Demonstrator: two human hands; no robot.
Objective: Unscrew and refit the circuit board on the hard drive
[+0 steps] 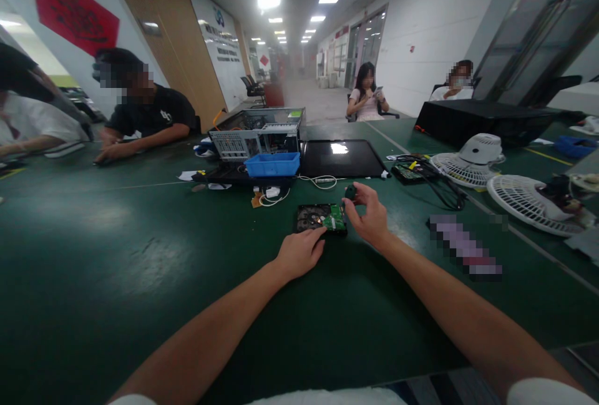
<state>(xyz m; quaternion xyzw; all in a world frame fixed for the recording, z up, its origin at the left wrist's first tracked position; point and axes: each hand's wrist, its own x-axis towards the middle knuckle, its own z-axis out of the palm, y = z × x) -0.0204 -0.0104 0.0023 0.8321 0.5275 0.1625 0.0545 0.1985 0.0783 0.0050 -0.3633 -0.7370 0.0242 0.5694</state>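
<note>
A hard drive [311,218] lies on the green table in front of me, its green circuit board facing up on the right part. At its near edge, my left hand [299,254] presses the fingertips down against it, the thumb lying lower, off the drive. My right hand [369,214] is just right of the drive, thumb and fingers pinched round a small tool with a dark, rounded handle [350,192], seemingly a screwdriver. Its lower end is too small and blurred to make out, so contact with the drive is unclear.
Behind the drive stand an opened computer case [262,136], a blue tray [272,165] and a black panel [344,158]. Cables [444,186], white fan parts [468,158] and a blurred-out purple object [463,246] lie rightward. Several people sit around.
</note>
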